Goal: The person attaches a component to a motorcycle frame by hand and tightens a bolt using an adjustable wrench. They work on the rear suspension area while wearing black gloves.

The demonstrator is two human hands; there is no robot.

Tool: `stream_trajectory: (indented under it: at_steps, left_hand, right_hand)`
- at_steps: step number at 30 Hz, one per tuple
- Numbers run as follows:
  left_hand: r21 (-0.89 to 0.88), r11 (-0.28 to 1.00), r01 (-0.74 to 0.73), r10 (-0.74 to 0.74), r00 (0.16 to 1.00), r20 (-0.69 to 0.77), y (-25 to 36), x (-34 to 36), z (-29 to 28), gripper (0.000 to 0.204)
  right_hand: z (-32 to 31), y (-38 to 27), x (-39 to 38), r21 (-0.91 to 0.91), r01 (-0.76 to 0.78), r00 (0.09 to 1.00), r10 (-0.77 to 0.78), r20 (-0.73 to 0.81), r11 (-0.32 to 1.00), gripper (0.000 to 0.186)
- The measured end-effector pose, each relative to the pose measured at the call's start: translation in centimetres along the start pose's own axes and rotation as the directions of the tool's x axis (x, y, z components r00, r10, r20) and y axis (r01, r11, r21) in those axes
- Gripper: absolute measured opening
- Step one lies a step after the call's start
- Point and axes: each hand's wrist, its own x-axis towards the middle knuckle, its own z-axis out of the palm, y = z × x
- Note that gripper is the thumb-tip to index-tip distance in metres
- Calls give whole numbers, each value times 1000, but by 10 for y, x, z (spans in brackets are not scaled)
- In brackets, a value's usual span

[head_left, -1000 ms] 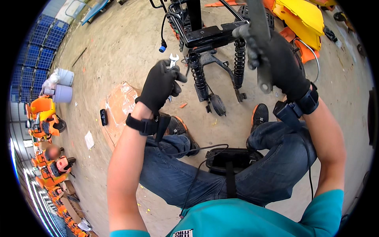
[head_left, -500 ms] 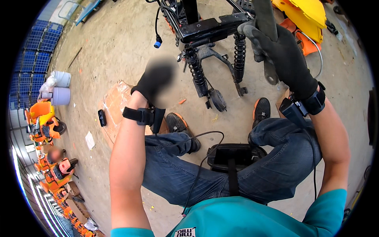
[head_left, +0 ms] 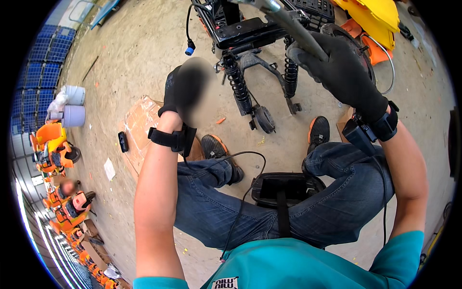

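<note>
My right hand (head_left: 344,72), in a black glove, is closed around the handle of a long grey metal wrench (head_left: 301,33). The wrench slants up to the left across the black vehicle frame (head_left: 250,33), and its far end runs to the picture's top edge. My left hand (head_left: 178,91), also gloved in black, is raised left of the frame; a blur covers its fingers. Below the frame hang a left coil-spring shock absorber (head_left: 236,79) and a right one (head_left: 291,72), with a black fork-shaped bracket (head_left: 260,60) between them. A black cable ends in a blue connector (head_left: 189,50).
Flattened cardboard (head_left: 137,120) lies on the floor at left, with a small black part (head_left: 123,142) on it. Yellow panels (head_left: 373,21) are at the upper right. A black open box (head_left: 284,188) is between my legs. Orange vehicles (head_left: 57,149) line the far left.
My right hand has tilted the wrench from nearly upright to leaning left over the frame. My left hand has shifted slightly left and turned.
</note>
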Motion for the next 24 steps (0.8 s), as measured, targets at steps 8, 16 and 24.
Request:
stream_trajectory:
  at_steps: [8, 16, 24]
  left_hand:
    - [-51, 999, -18, 17, 1000, -21, 12, 3, 0, 16]
    - [-103, 994, -44, 42, 999, -21, 13, 2, 7, 16]
    - [-115, 993, -20, 16, 999, -35, 18, -1, 12, 16]
  right_hand:
    - [4, -12, -4, -94, -130, 982, 141, 128, 987, 30]
    - [8, -6, -4, -142, -93, 984, 113, 137, 985, 33]
    - [9, -1, -4, -117, -150, 959, 173, 223, 982, 30]
